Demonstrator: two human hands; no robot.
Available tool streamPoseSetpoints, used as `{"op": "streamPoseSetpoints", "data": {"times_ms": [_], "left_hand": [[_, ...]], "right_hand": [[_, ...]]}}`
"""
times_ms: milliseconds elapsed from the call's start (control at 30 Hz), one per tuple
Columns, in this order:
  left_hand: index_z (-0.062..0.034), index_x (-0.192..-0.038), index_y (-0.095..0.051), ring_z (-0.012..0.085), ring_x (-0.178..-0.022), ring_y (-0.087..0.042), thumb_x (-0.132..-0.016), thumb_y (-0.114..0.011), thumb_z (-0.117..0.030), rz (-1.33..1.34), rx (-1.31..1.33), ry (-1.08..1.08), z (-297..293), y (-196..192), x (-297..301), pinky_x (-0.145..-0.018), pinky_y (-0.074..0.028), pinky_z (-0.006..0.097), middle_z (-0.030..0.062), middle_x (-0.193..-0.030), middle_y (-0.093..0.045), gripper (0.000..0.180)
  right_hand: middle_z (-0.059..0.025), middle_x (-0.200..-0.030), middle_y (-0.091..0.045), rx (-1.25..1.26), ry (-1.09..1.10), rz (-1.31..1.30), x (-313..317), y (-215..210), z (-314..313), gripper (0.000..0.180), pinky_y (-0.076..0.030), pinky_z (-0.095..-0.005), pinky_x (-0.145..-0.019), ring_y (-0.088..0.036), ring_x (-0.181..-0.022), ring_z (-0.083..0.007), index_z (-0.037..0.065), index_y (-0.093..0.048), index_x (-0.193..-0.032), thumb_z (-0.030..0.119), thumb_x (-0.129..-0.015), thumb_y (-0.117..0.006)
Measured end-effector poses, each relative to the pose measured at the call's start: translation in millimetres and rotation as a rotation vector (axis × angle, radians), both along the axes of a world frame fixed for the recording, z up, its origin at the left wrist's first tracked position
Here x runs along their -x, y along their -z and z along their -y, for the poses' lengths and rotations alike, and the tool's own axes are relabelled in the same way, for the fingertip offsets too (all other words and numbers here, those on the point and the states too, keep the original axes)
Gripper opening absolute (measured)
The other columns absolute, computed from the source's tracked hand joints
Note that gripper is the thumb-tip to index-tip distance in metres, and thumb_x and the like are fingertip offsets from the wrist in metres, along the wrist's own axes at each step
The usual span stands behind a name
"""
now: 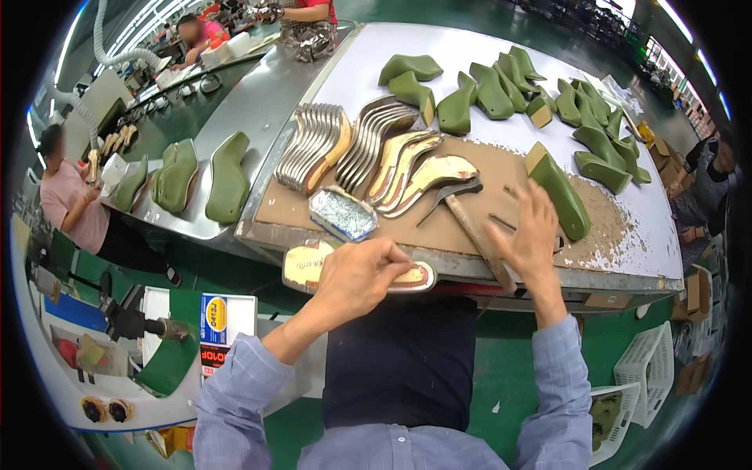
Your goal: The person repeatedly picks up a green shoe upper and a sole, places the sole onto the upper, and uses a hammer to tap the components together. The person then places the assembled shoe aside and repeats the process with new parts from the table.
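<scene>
My left hand (362, 276) is closed in a pinch over a shoe last with a cream insole (301, 265), which lies across the table's front edge. What the fingertips hold, if anything, is too small to make out. My right hand (526, 235) has its fingers spread and holds nothing visible. It hovers between a hammer (475, 239) with a wooden handle and a green shoe last (558, 192). A small box of tacks (345, 213) sits just beyond my left hand. Behind it stand stacked curved metal-edged insoles (312, 145) and several cream insoles (407, 164).
Many green lasts (489, 90) lie over the far and right parts of the white tabletop (376, 59). More lasts (227, 178) rest on a metal bench at the left. White crates (646, 372) stand on the floor at the right. Other people (74, 192) work nearby.
</scene>
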State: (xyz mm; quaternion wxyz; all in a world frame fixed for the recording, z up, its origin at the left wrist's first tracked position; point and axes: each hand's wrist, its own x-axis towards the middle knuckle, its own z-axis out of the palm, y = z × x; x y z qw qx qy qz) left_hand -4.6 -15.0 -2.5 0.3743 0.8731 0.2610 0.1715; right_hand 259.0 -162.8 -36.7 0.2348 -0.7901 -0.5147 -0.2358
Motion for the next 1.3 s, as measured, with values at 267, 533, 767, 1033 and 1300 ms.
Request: {"op": "streamPoseSetpoints", "data": {"times_ms": [267, 533, 767, 1033, 1300], "left_hand": [[-0.0145, -0.093, -0.079, 0.0249, -0.100, -0.071, -0.088, -0.073, -0.028, -0.224, -0.122, -0.008, 6.2, -7.6, -15.4, -0.087, -0.053, 0.037, 0.0002, -0.110, -0.076, 0.015], [-0.0134, -0.094, -0.079, 0.0243, -0.098, -0.071, -0.088, -0.074, -0.026, -0.227, -0.069, -0.043, 8.8, -5.5, -17.8, -0.086, -0.053, 0.037, 0.0014, -0.104, -0.078, 0.015], [-0.0148, -0.091, -0.081, 0.0261, -0.091, -0.072, -0.084, -0.078, -0.027, -0.086, -0.174, 0.025, 8.9, -0.7, -13.2, -0.080, -0.054, 0.038, 0.0043, -0.098, -0.077, 0.014], [-0.0102, -0.091, -0.075, 0.0367, -0.080, -0.067, -0.081, -0.081, -0.040, -0.143, -0.197, 0.050, 9.3, -9.2, -13.5, -0.069, -0.050, 0.045, 0.0135, -0.081, -0.070, 0.032], [-0.0144, -0.126, -0.064, 0.0293, -0.110, -0.064, -0.078, -0.081, -0.049, -0.199, -0.662, 0.384, -25.5, -9.7, 19.5, -0.097, -0.043, 0.045, 0.0082, -0.114, -0.069, 0.061]], "right_hand": [[-0.0164, -0.101, -0.059, 0.293, -0.104, -0.308, 32.9, 33.0, 30.0, 0.048, -0.054, -0.0485, -0.072, -0.063, -0.091, -0.0353, 0.015, -0.055, -0.140, 0.001, -0.094, -0.057], [-0.0225, -0.114, -0.067, -0.133, -0.178, -0.916, 68.8, 13.8, 80.3, 0.046, -0.053, -0.0390, -0.076, -0.068, -0.081, -0.0302, 0.006, -0.045, -0.148, 0.007, -0.103, -0.053], [-0.0184, -0.103, -0.070, -0.157, -0.368, -0.795, 93.0, -24.1, 119.8, 0.048, -0.053, -0.0304, -0.070, -0.066, -0.076, -0.0216, 0.004, -0.050, -0.144, 0.002, -0.098, -0.063], [-0.0126, -0.076, -0.062, -0.052, -0.429, -0.655, 110.5, -44.8, 110.3, 0.050, -0.051, -0.0328, -0.056, -0.059, -0.058, -0.0266, 0.007, -0.058, -0.138, -0.004, -0.090, -0.069], [-0.0092, -0.098, -0.069, -0.295, -0.338, -0.837, 107.8, -28.7, 143.6, 0.047, -0.046, -0.0238, -0.062, -0.051, -0.068, -0.0053, 0.000, -0.046, -0.144, 0.005, -0.101, -0.062]]}}
